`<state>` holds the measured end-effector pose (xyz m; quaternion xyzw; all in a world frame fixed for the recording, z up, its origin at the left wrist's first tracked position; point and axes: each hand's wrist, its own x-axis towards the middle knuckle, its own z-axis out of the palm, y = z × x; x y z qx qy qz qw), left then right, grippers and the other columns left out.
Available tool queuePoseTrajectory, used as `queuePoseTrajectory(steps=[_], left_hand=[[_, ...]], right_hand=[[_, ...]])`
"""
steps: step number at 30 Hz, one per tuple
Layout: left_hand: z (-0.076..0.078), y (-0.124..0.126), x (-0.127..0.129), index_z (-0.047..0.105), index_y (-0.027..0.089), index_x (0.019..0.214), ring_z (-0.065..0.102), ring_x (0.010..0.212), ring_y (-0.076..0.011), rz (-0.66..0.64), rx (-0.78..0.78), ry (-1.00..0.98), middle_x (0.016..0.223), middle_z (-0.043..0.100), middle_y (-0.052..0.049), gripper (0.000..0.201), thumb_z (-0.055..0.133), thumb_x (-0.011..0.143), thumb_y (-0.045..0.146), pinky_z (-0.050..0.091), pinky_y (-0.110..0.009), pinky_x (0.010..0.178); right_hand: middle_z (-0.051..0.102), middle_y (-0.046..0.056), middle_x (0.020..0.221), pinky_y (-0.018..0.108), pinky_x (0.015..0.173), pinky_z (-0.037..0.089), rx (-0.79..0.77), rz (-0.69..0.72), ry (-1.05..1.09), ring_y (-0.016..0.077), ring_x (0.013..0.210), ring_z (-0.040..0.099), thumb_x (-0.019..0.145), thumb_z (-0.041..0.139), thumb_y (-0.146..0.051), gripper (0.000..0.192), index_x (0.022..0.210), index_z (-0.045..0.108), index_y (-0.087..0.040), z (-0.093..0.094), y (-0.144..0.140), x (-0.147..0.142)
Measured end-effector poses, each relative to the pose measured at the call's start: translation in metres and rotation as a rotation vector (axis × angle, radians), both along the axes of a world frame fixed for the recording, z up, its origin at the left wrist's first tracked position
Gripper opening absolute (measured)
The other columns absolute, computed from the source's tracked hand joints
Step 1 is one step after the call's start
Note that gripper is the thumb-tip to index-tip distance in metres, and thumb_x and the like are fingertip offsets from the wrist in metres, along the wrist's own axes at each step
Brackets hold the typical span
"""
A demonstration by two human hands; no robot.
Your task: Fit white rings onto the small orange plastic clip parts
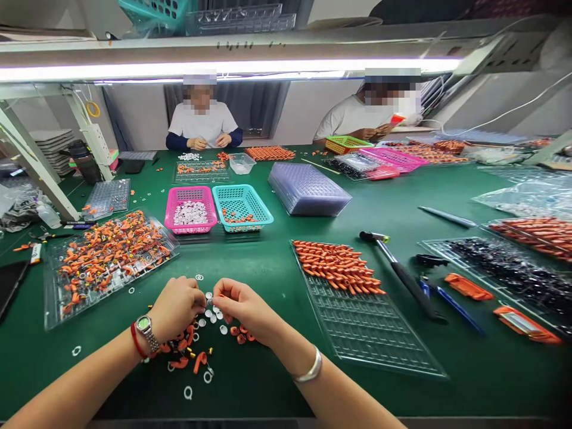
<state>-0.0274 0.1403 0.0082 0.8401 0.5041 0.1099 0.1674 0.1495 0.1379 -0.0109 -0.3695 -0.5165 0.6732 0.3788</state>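
My left hand [179, 305] is closed, thumb and fingertips pressed together; what they hold, if anything, is hidden. Close to its right, my right hand [245, 308] is in a pinch, with a bit of a small orange part [221, 296] showing at the fingertips. Small white discs [213, 317] lie on the table between and below my hands. Under my left wrist is a loose heap of curved orange pieces [183, 342] with small brass bits among them. A few rounded orange caps [242, 335] sit below my right hand. White rings [188, 392] are scattered nearer the table's front edge.
Left, a clear tray [53, 310] carries piled orange parts. Ahead are a pink basket [168, 208] of white pieces, a teal basket [267, 215] and stacked clear trays [308, 189]. Right, a partly filled tray [379, 333] lies beside a hammer [409, 280]. Two people sit opposite.
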Motion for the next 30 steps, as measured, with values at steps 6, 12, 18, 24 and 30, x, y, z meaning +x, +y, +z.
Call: queuePoseTrajectory(steps=[6,12,18,24,30], left_hand=[[0.009,-0.04,-0.006,0.069,0.018,0.094,0.062,0.071,-0.0183,0.106,-0.039,-0.209,0.078,0.068,-0.003,0.02,0.05,0.09,0.016,0.049,-0.029,0.068],[0.002,-0.095,-0.012,0.08,0.025,0.093,0.07,0.074,-0.0184,0.276,-0.336,-0.691,0.081,0.077,-0.002,0.019,0.064,0.083,0.029,0.056,-0.024,0.066],[-0.015,-0.122,-0.006,0.081,0.03,0.089,0.076,0.079,-0.021,0.451,-0.548,-1.022,0.087,0.081,0.0,0.019,0.078,0.072,0.023,0.061,-0.025,0.072],[-0.023,-0.13,-0.003,0.079,0.027,0.076,0.071,0.067,-0.0147,0.408,-0.249,-0.9,0.073,0.077,0.004,0.017,0.083,0.067,0.013,0.056,-0.017,0.065],[-0.021,-0.136,-0.002,0.076,0.023,0.077,0.068,0.059,-0.0117,0.331,-0.13,-0.815,0.068,0.075,0.004,0.017,0.083,0.068,0.011,0.054,-0.015,0.06]], right_hand=[[0.038,-0.009,0.058,0.023,0.049,0.027,0.135,-0.063,-0.083,0.0101,0.052,0.032,0.078,0.065,-0.027,0.019,0.071,0.049,-0.021,0.014,-0.036,0.005],[0.039,-0.005,0.067,0.026,0.054,0.031,0.181,-0.164,-0.111,0.0129,0.058,0.034,0.089,0.052,-0.031,0.018,0.075,0.046,-0.022,0.002,-0.095,0.001],[0.039,-0.005,0.066,0.026,0.053,0.029,0.058,-0.094,-0.1,0.0129,0.058,0.032,0.088,0.054,-0.036,0.021,0.075,0.046,-0.021,-0.004,-0.112,-0.002],[0.04,-0.005,0.063,0.026,0.052,0.028,0.011,-0.05,-0.17,0.0126,0.056,0.033,0.084,0.055,-0.033,0.018,0.073,0.047,-0.021,-0.001,-0.117,-0.004],[0.04,-0.006,0.06,0.025,0.051,0.028,-0.016,-0.028,-0.219,0.0123,0.056,0.033,0.08,0.053,-0.029,0.014,0.072,0.046,-0.021,-0.001,-0.119,-0.007]])
